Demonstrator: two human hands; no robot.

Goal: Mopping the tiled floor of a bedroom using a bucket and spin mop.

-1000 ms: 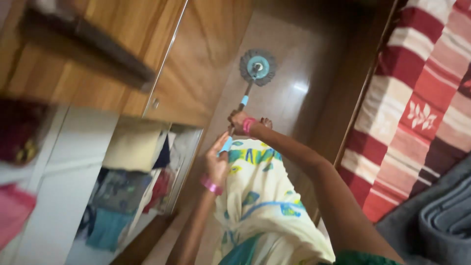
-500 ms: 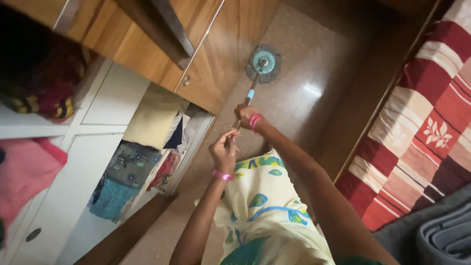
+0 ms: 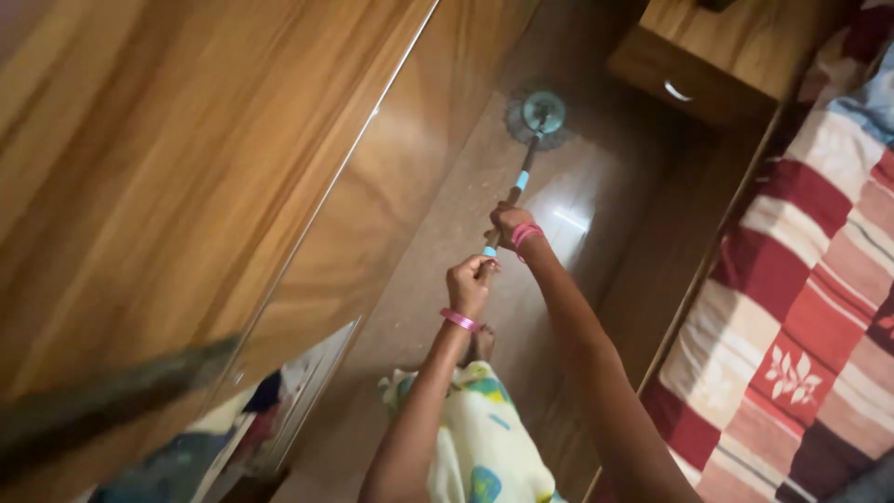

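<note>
I look down a narrow strip of shiny floor [image 3: 438,279] between a wooden wardrobe and a bed. Both of my hands grip the handle of a mop [image 3: 521,177]. My right hand [image 3: 507,224], with a pink bangle at the wrist, holds the handle farther down. Closer to me, my left hand [image 3: 468,284], also with a pink bangle, closes on the handle's upper end. The round grey mop head with a teal hub [image 3: 542,114] rests on the floor far ahead.
The wooden wardrobe doors [image 3: 205,186] fill the left side. A bed with a red and cream checked cover [image 3: 801,317] runs along the right. A wooden bedside cabinet [image 3: 717,56] stands at the far end. Folded clothes [image 3: 242,428] show in an open compartment at lower left.
The mop head has slid farther away along the floor toward the bedside cabinet, and my arms have stretched out. My view has swung off the open shelves onto the closed wardrobe doors.
</note>
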